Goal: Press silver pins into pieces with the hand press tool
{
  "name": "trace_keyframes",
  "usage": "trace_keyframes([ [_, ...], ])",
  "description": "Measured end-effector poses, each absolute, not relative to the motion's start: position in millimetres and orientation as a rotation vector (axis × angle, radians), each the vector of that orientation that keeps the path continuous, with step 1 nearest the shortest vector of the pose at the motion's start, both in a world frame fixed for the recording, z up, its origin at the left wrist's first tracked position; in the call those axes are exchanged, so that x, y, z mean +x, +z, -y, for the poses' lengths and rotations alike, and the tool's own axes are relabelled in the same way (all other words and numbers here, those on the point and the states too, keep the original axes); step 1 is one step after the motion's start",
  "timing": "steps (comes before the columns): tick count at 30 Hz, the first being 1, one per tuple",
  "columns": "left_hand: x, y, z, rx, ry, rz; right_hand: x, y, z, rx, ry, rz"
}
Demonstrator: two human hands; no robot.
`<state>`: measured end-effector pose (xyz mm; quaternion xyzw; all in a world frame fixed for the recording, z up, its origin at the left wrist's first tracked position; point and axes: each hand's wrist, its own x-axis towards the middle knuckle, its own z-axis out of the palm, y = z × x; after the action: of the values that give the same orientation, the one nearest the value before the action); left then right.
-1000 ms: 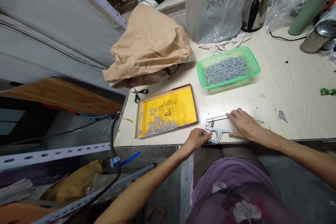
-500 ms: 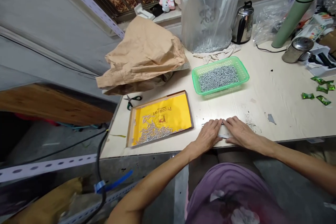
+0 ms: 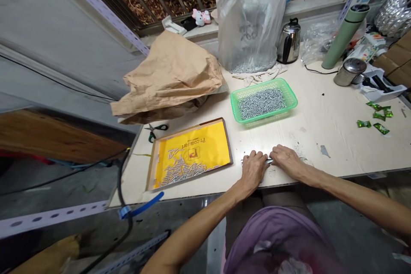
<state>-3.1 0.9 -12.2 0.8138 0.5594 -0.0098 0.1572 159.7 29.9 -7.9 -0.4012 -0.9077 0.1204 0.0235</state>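
Near the front edge of the table, my left hand point(image 3: 254, 168) is closed over a narrow, shiny metal strip point(image 3: 269, 160). A short end of it pokes out to the left of those fingers, and most of its length is hidden under the hand. Close on the right, my right hand point(image 3: 285, 162) has its fingers bent and pinched at the strip's other end. To the left lies a shallow tray point(image 3: 228, 145) with a yellow lining, holding a heap of small metal pins point(image 3: 183, 170). A green plastic basket point(image 3: 239, 120) full of similar small metal pieces stands beyond my hands.
Brown paper point(image 3: 173, 77) and scissors point(image 3: 156, 131) lie at the left. A plastic bag point(image 3: 253, 30), a steel kettle point(image 3: 289, 42), a green flask point(image 3: 345, 38) and a metal cup point(image 3: 349, 72) stand along the back. Green-wrapped sweets point(image 3: 381, 128) lie at the right.
The strip between my hands showed a broad, pale face before and now appears as a thin, shiny bar. My fingers have shifted on it. The view has moved slightly.
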Motion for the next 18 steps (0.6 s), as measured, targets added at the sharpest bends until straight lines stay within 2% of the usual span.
trace_keyframes([
  [8,-3,-39,24,2.414,0.452,-1.481,181,1,-57,-1.027,0.547,2.83],
  [13,12,-45,49,2.418,0.502,-1.211,172,-9,-81,-1.145,0.361,2.83],
  [18,14,-39,50,2.321,0.507,-1.2,144,7,-87,-1.13,0.268,2.883],
])
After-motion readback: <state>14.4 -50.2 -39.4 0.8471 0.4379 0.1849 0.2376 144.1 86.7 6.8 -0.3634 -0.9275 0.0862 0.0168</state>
